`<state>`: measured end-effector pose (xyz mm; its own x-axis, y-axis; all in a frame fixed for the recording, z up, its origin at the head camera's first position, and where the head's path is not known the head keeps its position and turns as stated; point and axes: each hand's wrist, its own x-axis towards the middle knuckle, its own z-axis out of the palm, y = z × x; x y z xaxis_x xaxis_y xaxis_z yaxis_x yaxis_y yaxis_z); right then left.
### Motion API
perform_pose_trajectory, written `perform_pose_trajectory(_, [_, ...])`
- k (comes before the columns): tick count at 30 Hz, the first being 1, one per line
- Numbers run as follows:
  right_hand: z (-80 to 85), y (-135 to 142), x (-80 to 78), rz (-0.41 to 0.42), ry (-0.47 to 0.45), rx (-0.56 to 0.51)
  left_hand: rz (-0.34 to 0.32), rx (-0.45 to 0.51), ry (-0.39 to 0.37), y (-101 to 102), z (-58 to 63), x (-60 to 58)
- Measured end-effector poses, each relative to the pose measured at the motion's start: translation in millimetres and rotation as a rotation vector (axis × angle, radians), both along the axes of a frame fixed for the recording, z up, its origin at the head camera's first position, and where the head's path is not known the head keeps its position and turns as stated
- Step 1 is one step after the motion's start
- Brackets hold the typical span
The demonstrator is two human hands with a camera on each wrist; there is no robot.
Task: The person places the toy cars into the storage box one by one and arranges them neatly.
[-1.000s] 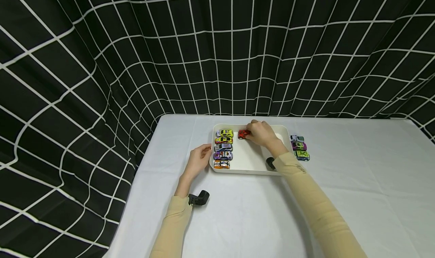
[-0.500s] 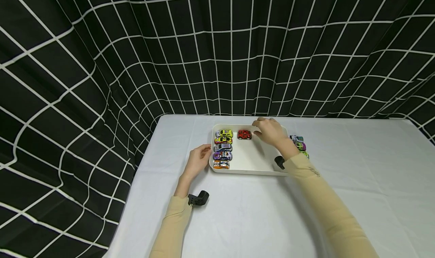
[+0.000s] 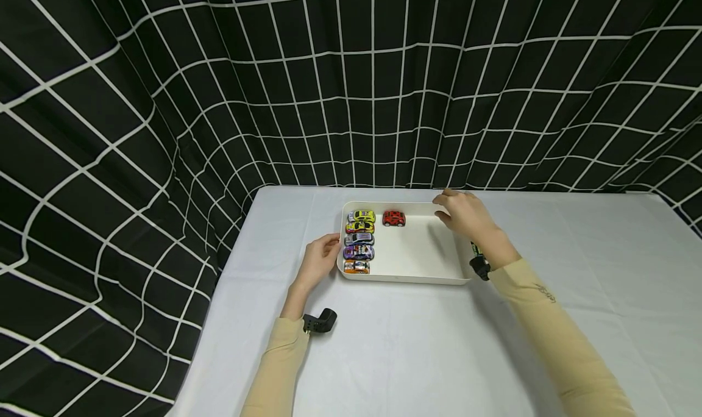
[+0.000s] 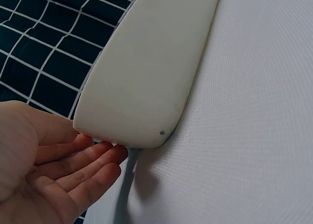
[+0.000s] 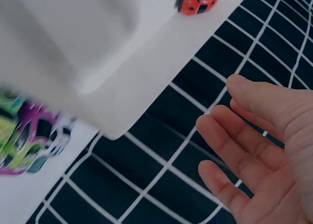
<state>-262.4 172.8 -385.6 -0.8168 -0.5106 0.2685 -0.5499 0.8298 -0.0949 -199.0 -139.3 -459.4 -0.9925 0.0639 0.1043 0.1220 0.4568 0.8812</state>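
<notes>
My left hand (image 3: 319, 260) is at the left wall of a shallow white tray (image 3: 417, 278); in the left wrist view its thumb touches the rim and its relaxed fingers (image 4: 98, 160) lie along the outside of the wall. My right hand (image 3: 465, 216) hovers over the tray's far right corner, holding nothing, fingers apart and loosely bent. A red toy car (image 3: 393, 218) stands alone near the tray's back wall. Along the left wall several toy cars are lined up, among them a purple one (image 3: 359, 252) and an orange one (image 3: 356, 267).
Right of the tray are more toy cars (image 5: 32, 131), green and purple, mostly hidden by my right arm in the head view. A white cloth (image 3: 351, 356) covers the table. A black curtain with white grid lines (image 3: 373, 112) hangs behind it.
My right hand has let go of the red toy car and moved right, over the tray's far right corner. The red car has stayed by the back wall. My left hand keeps its place.
</notes>
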Motion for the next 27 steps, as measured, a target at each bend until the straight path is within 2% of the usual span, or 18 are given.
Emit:
perform_pose_trajectory(5, [-1.1, 19.0, 8.6, -0.043, -0.014, -0.009, -0.007, -0.001, 0.003, -0.3, -0.5, -0.3])
perform_pose_trajectory(12, [-11.2, 43.6, 20.7, -0.067, 0.0, -0.027, -0.008, -0.008, 0.008, -0.8, 0.9, 0.9])
perform_pose_trajectory(27, [-28.9, 74.8, 40.3, -0.106, -0.107, -0.019, -0.008, -0.007, 0.001, -0.9, -2.4, -0.7])
